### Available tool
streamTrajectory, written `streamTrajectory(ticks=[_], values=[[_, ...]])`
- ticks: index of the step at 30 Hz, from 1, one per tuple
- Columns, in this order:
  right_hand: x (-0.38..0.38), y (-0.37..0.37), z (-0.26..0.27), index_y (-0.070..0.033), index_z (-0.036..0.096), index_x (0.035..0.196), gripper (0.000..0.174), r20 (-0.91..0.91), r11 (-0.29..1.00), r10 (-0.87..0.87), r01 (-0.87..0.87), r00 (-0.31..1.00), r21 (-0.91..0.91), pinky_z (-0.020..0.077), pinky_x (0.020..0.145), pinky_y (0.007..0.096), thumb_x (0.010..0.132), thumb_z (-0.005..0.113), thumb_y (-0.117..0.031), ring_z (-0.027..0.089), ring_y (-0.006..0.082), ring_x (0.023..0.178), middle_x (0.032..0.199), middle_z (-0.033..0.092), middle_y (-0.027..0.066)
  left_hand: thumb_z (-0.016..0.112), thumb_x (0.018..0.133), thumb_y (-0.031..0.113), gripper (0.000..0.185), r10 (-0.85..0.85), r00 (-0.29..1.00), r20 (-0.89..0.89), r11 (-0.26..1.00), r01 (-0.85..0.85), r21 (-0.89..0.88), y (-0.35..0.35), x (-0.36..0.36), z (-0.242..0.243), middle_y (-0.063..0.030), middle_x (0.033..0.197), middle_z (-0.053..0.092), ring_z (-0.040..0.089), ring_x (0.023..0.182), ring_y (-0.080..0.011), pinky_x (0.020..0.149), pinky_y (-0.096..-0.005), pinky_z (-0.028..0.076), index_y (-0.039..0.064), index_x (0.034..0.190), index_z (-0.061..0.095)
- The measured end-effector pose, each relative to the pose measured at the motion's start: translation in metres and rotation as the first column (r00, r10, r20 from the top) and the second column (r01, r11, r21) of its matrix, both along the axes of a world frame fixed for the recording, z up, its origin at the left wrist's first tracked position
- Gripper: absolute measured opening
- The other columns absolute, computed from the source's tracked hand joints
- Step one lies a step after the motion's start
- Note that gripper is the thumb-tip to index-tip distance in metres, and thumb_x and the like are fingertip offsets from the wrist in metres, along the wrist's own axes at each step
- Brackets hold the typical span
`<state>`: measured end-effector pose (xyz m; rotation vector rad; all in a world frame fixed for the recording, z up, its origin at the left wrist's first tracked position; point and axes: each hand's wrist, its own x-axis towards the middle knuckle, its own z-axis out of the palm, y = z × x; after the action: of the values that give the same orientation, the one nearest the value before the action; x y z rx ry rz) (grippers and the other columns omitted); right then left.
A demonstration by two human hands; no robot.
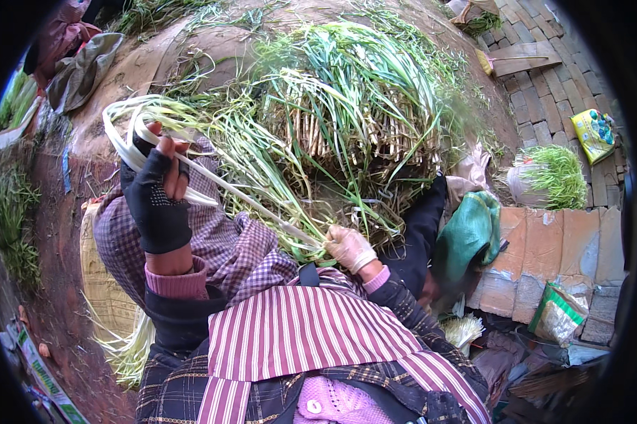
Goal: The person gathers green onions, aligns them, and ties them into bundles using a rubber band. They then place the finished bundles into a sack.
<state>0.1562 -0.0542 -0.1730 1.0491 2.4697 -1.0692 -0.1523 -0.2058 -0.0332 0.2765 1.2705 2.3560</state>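
Note:
My left hand (157, 185), in a black fingerless glove with grip dots, is raised at the left and closed around several peeled pale stalks (122, 119), whose ends loop over the fingers. One long white stalk (244, 199) runs from it down to my right hand (350, 248). That hand, in a thin pale glove, pinches the stalk's lower end together with green leaves (302, 212) near my lap. Beyond the hands lies a large heap of leafy green stalks (345, 69) with brown, rooty lower ends. A checked cloth (260, 238) covers my lap.
Loose green trimmings (191, 74) lie about the heap. At the right are a green sack (469, 233), cardboard (541, 238), a bundle of greens (557, 177), a yellow bag (593, 135) and a broom (485, 62). Pale stalks (133, 344) lie at lower left. Another person's clothing (64, 40) shows at upper left.

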Motion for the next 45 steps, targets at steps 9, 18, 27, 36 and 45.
streamTrajectory(ticks=[9, 18, 27, 36, 45], values=[[-0.070, -0.005, 0.082, 0.003, 0.053, 0.118, 0.043, -0.730, 0.999, -0.027, 0.049, 0.683, 0.009, 0.0446, 0.097, 0.0420, 0.083, 0.063, -0.019, 0.054, 0.0318, 0.117, 0.123, 0.057, 0.0235, 0.062, 0.092, 0.011, 0.028, -0.094, 0.988, 0.125, 0.996, 0.092, 0.021, 0.017, 0.015, -0.011, -0.0117, 0.084, 0.068, 0.036, 0.043, -0.0009, 0.039, -0.0169, 0.026, 0.006, 0.118, 0.057], [-0.088, -0.026, 0.084, -0.007, 0.066, 0.098, 0.030, -0.558, 0.774, -0.362, -0.093, 0.747, -0.627, 0.0317, 0.054, 0.0176, 0.099, 0.054, -0.035, 0.039, 0.0020, 0.059, 0.070, 0.049, -0.0084, 0.053, 0.099, 0.028, 0.036, -0.512, 0.836, 0.196, 0.826, 0.542, -0.152, 0.048, 0.055, -0.042, -0.0146, 0.091, 0.069, 0.048, 0.043, -0.0035, 0.034, -0.0167, 0.036, -0.003, 0.117, 0.054], [-0.056, -0.019, 0.053, -0.005, 0.063, 0.086, 0.034, -0.535, 0.872, -0.252, -0.051, 0.806, -0.487, 0.0486, 0.070, 0.0270, 0.096, 0.058, -0.037, 0.062, 0.0116, 0.080, 0.081, 0.066, 0.0036, 0.052, 0.100, 0.029, 0.022, -0.220, 0.971, 0.096, 0.975, 0.215, 0.055, 0.035, 0.026, -0.032, 0.0038, 0.060, 0.048, 0.041, 0.045, -0.0035, 0.037, -0.0191, 0.031, 0.007, 0.098, 0.055], [-0.115, 0.043, -0.006, -0.006, 0.064, 0.101, 0.031, -0.126, 0.983, -0.086, 0.104, 0.988, 0.149, 0.0509, 0.075, 0.0387, 0.085, 0.067, -0.032, 0.065, 0.0271, 0.085, 0.093, 0.066, 0.0171, 0.049, 0.101, 0.024, 0.020, -0.287, 0.912, 0.293, 0.930, 0.192, 0.314, 0.046, 0.035, -0.046, -0.0044, 0.070, 0.053, 0.053, 0.060, -0.0172, 0.057, -0.0324, 0.049, 0.005, 0.096, 0.053], [-0.064, -0.002, 0.091, 0.002, 0.064, 0.086, 0.015, -0.605, 0.985, -0.098, -0.008, 0.790, -0.171, 0.0475, 0.067, 0.0301, 0.083, 0.067, -0.012, 0.059, 0.0170, 0.073, 0.080, 0.059, 0.0077, 0.064, 0.087, 0.011, 0.016, -0.325, 0.896, 0.302, 0.915, 0.379, -0.142, 0.055, 0.052, -0.061, -0.0026, 0.063, 0.056, 0.038, 0.037, -0.0051, 0.033, -0.0204, 0.027, 0.006, 0.098, 0.053]])
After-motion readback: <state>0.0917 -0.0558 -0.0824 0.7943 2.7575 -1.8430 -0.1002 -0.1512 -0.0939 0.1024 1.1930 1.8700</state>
